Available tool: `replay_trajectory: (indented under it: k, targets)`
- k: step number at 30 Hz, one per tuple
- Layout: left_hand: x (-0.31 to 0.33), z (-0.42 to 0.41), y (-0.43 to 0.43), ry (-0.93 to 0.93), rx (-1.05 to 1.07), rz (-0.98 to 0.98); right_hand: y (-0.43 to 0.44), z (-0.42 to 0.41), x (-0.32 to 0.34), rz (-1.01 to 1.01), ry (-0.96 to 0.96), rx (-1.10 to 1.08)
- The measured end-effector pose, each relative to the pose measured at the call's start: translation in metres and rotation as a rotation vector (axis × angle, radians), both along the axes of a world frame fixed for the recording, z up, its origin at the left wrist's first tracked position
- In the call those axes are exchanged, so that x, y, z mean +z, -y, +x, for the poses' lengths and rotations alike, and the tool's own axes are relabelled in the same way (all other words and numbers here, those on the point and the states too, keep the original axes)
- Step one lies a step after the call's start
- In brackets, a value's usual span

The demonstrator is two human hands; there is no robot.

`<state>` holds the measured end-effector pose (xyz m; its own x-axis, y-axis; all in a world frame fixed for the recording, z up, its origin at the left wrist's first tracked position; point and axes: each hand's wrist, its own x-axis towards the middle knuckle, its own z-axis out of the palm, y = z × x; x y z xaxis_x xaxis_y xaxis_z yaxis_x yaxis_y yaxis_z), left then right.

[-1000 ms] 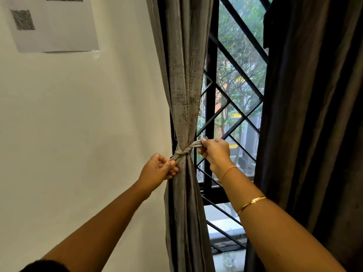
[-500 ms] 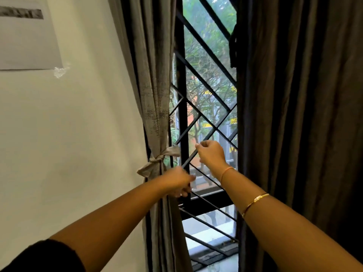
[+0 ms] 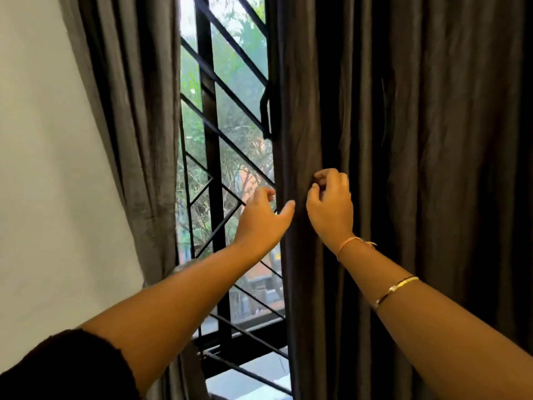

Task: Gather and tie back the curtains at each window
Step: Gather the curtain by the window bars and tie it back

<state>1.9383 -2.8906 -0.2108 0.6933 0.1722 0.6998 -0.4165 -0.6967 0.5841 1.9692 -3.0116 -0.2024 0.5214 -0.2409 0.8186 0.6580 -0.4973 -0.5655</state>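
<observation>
Your right hand (image 3: 330, 207) is on the dark brown pleated curtain (image 3: 403, 140), which hangs loose over the right side of the window. Its fingers (image 3: 320, 176) are curled in with the thumb and pinch a fold near the curtain's left edge. An orange thread band (image 3: 350, 243) circles that wrist, and a gold bangle (image 3: 395, 290) sits lower on the forearm.

Your left hand (image 3: 261, 217) is just beside it with nothing in it. The fingers are loosely bent in front of the black metal window grille (image 3: 212, 140), and the thumb reaches out to the dark curtain's edge. The grey fabric curtain (image 3: 138, 125) hangs gathered at the left, against the white wall (image 3: 43, 140).

Half a second ago your left hand was low beside the grey curtain, under its knotted tie, and your right hand was in front of the grille. Both have since crossed to the dark curtain, and your view has swung right with them.
</observation>
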Motion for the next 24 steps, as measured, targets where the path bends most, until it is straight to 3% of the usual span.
replay_trajectory:
  k: [5, 14, 19, 24]
  targets:
    - [0.030, 0.018, 0.045, 0.113, 0.046, 0.032, 0.034, 0.033, 0.011, 0.012, -0.023, 0.078]
    - [0.057, 0.040, 0.060, 0.152, 0.212, 0.130, 0.057, 0.082, 0.034, -0.165, -0.143, -0.049]
    - [0.053, 0.041, 0.053, 0.165, 0.270, 0.420, 0.050, 0.096, 0.046, -0.067, -0.166, 0.074]
    - [0.058, 0.055, 0.057, 0.207, 0.340, 0.331, 0.047, 0.101, 0.052, -0.121, -0.098, 0.146]
